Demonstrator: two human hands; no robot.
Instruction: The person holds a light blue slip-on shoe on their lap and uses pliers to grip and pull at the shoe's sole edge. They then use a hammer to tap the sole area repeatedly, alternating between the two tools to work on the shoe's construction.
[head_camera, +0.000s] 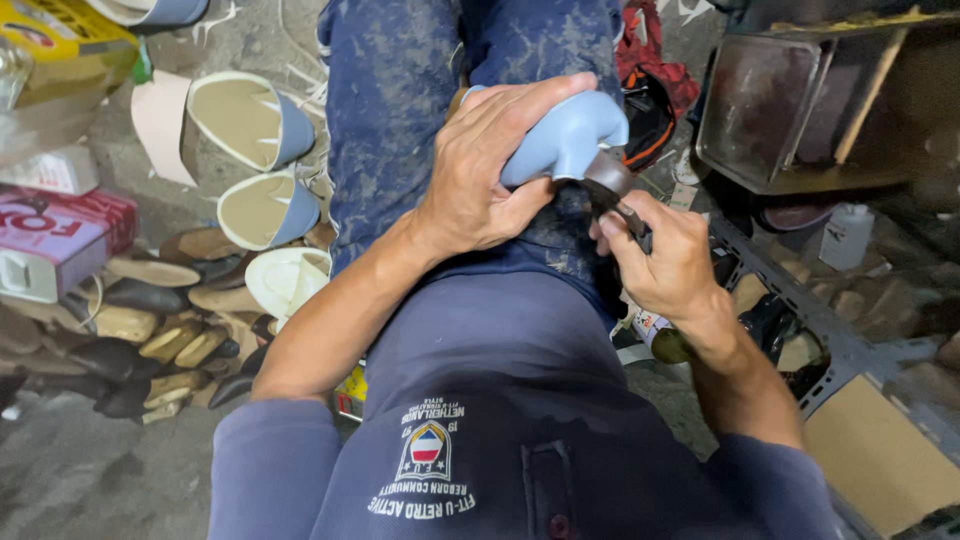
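Holding: we clamp the blue shoe upper (565, 135) on our lap with the left hand (480, 175), over the blue stained trousers (400, 110).
Left hand fingers: curled tight across the top of the upper, thumb underneath; nothing else is in that hand.
Right hand: our right hand (670, 265) is closed round a dark metal tool (615, 195), fingers wrapped fully on its handles; its nose meets the edge of the upper.
Tool type: it looks like pliers or pincers, though the working end is partly hidden.
How the upper will handle: we judge it light and stiff on its form, with a smooth, slightly slippery skin, so a broad palm grip over the rounded end suits it best.
Where to take hold: over the domed part, well back from the tool's nose.
Shape and texture: rounded, matte pale blue, with a darker brown rim where the tool bites.
Floor, left: pale blue shoes with cream insoles (250, 120), and a heap of tan and dark soles (160, 340) nearby.
Right side: a slotted grey metal frame (800, 300) and a dull metal box (790, 100).
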